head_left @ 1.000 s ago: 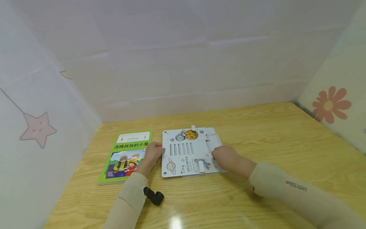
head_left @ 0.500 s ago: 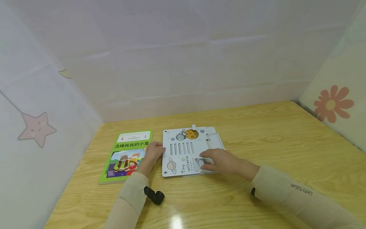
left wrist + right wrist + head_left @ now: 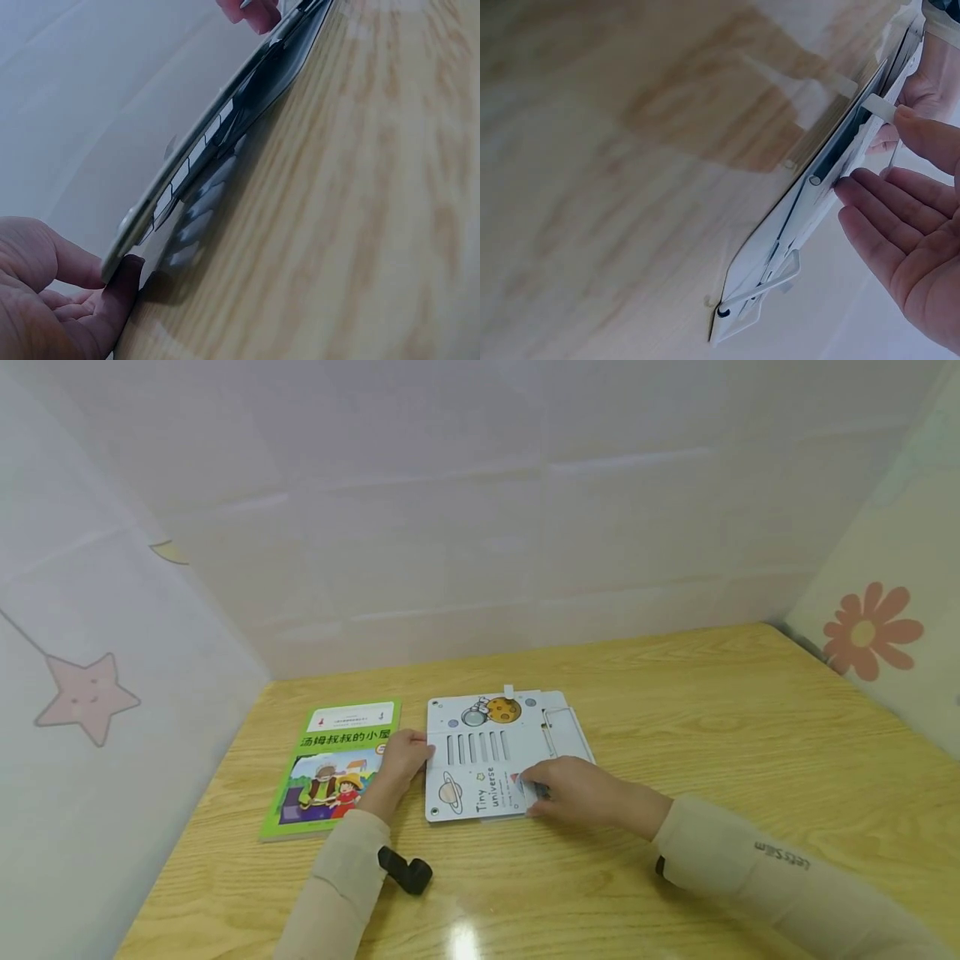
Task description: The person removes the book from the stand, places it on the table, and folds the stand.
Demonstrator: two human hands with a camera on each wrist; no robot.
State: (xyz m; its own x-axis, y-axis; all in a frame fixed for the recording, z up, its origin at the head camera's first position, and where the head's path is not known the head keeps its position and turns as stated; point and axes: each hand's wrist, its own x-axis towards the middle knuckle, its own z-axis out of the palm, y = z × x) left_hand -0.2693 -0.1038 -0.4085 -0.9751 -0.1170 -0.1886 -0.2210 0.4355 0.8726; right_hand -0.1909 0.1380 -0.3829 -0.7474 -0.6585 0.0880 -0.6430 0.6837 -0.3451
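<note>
A white book stand (image 3: 525, 727) printed with planets and the words "Tiny universe" lies folded on the table. My left hand (image 3: 403, 760) pinches its left edge; in the left wrist view the thumb is above the panel and a finger is under it, with that edge slightly raised. At the stand's front edge my right hand (image 3: 573, 789) pinches a white page clip (image 3: 879, 108), the thumb against the clip's end. The fingers cover most of this clip in the head view. A second clip (image 3: 508, 692) sits at the far edge. A wire support (image 3: 772, 285) sticks out at the stand's right end.
A green storybook (image 3: 300, 810) with Chinese lettering lies to the left, close to my left hand. The wooden table (image 3: 750, 727) is bordered by white cloth walls (image 3: 480, 568). A black camera mount (image 3: 405, 870) juts from my left wrist.
My right hand has moved left from the wire support to the front page clip, and its fingers have closed on it. The left hand keeps its hold; the stand has barely shifted.
</note>
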